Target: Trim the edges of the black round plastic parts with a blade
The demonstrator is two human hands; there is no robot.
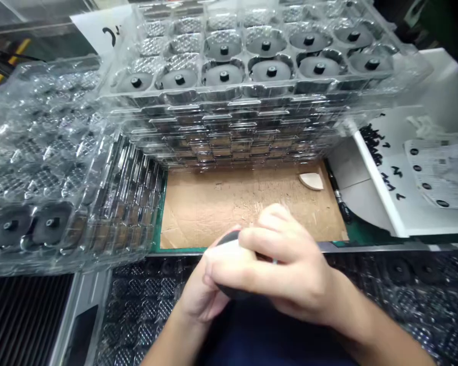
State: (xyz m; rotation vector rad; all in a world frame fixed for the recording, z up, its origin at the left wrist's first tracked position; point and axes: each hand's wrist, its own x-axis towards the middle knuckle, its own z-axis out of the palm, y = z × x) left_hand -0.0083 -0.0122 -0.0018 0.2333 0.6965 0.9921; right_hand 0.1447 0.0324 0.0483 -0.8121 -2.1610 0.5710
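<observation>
Above the near edge of the cardboard, a dark round part (229, 237) is mostly covered by my fingers. My left hand (200, 297) is wrapped round it from the left and below. Bent over its top and right side is my right hand (286, 264), fingers curled and pressed together. What the right fingers pinch, if anything, is hidden. Similar dark discs (224, 74), each with a short black stub at the centre, sit in the pockets of the clear plastic tray (198, 94) on top of the stack ahead.
More clear trays (110, 244) are stacked at left. Cardboard (206, 203) carries a pale wedge-shaped piece (311, 181). A black pen-like tool (341, 204) lies beside a white bin (381, 188) with small black pieces (372, 145) and a printed plastic bag (438, 175).
</observation>
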